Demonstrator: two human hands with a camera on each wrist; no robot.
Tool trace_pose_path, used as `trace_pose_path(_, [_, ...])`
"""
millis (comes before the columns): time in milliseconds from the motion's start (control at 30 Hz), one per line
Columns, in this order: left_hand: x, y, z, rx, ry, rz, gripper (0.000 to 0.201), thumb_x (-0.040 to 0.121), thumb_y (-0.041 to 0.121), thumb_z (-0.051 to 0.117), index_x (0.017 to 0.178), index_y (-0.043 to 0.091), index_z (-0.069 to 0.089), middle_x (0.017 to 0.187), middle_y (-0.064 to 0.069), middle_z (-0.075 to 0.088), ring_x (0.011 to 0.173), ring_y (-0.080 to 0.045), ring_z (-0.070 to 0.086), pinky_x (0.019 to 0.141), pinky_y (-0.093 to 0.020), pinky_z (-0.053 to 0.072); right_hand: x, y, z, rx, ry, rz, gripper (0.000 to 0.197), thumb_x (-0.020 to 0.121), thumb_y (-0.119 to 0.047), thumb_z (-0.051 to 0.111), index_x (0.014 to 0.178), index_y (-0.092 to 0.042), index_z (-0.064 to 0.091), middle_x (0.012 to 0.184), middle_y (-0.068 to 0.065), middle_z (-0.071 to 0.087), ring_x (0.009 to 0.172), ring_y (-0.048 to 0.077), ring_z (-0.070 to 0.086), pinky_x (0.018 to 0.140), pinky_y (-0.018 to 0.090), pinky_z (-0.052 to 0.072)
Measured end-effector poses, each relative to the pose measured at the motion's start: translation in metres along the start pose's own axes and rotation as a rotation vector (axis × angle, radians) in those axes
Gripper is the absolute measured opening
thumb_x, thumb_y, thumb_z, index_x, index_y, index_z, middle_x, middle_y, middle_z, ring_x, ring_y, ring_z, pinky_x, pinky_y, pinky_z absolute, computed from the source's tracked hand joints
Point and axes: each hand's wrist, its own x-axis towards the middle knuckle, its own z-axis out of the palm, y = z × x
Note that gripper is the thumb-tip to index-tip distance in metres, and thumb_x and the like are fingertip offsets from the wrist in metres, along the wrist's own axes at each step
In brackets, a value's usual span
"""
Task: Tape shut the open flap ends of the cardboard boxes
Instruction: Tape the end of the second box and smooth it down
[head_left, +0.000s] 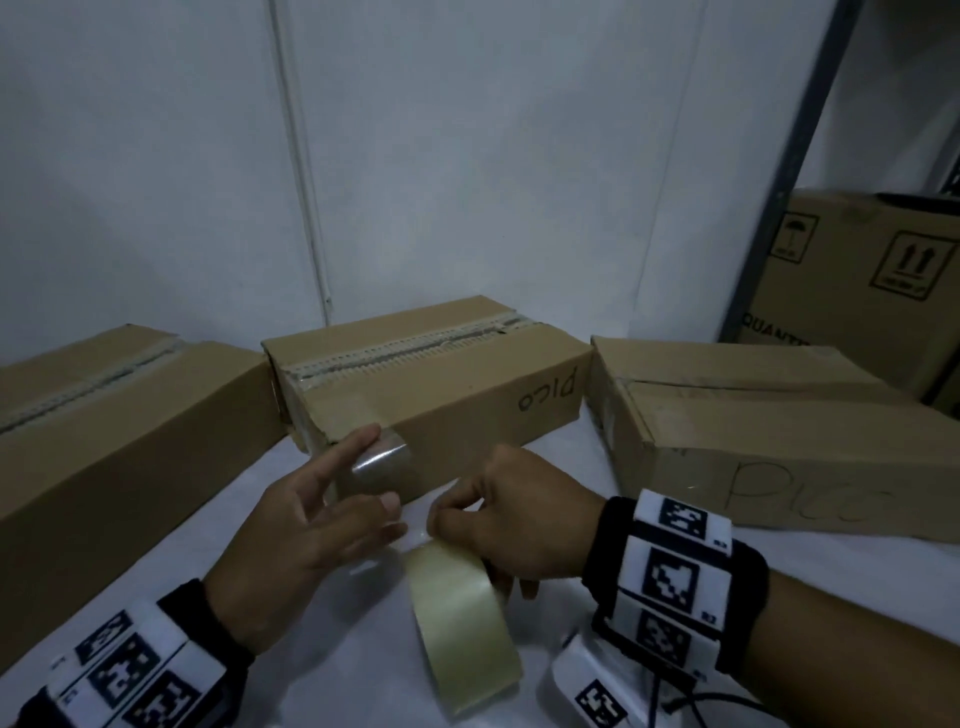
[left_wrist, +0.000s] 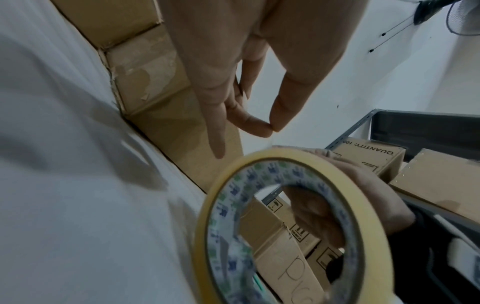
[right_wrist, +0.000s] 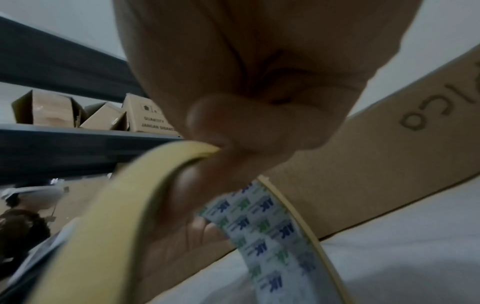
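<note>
Three brown cardboard boxes lie on the white table: a left box (head_left: 130, 415), a middle box (head_left: 441, 395) marked "pico", and a right box (head_left: 753, 426). My left hand (head_left: 376, 473) pinches a clear tape strip (head_left: 387, 454) in front of the middle box's near left corner; in the left wrist view the left hand's (left_wrist: 271, 128) thumb and a finger meet tip to tip. My right hand (head_left: 478, 545) grips the yellowish tape roll (head_left: 462, 618) on edge just below, thumb on its rim. The tape roll (left_wrist: 226, 209) fills the left wrist view. The right wrist view shows the right hand (right_wrist: 202, 164) curled through the tape roll (right_wrist: 116, 205).
A grey shelf upright (head_left: 789, 171) stands at the right with printed cartons (head_left: 857, 265) behind it. A black cable (head_left: 701, 701) lies by my right wrist. The table's white cover (head_left: 779, 597) shows in front of the boxes. A white wall is behind.
</note>
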Motion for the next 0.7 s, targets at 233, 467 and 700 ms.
trace_pose_path(233, [0.007, -0.002, -0.003, 0.066, 0.071, 0.025, 0.091, 0.033, 0.062, 0.086, 0.115, 0.026, 0.068, 0.111, 0.002, 0.073, 0.096, -0.019, 0.071, 0.072, -0.029, 0.059, -0.055, 0.029, -0.038, -0.024, 0.324, -0.018, 0.019, 0.091, -0.035, 0.06, 0.098, -0.028, 0.076, 0.059, -0.008, 0.071, 0.038, 0.01, 0.059, 0.044, 0.025, 0.049])
trace_pose_path(467, [0.013, -0.014, -0.004, 0.117, 0.147, 0.033, 0.042, 0.074, 0.023, 0.066, 0.116, 0.021, 0.067, 0.112, 0.006, 0.072, 0.106, -0.012, 0.067, 0.084, -0.026, 0.056, -0.114, 0.076, -0.076, -0.529, 0.423, 0.015, 0.036, 0.085, -0.034, 0.064, 0.12, -0.042, 0.06, 0.05, -0.02, 0.058, 0.05, 0.0, 0.056, 0.047, 0.011, 0.039])
trace_pose_path(700, [0.015, -0.02, 0.001, 0.16, 0.223, 0.11, 0.032, 0.083, 0.003, 0.064, 0.108, 0.021, 0.069, 0.098, 0.009, 0.076, 0.091, -0.002, 0.069, 0.067, -0.008, 0.051, -0.128, 0.115, -0.072, -0.913, 0.267, 0.176, 0.081, 0.055, -0.029, 0.091, 0.127, -0.007, 0.06, 0.047, -0.008, 0.057, 0.041, 0.004, 0.02, 0.041, 0.008, 0.001])
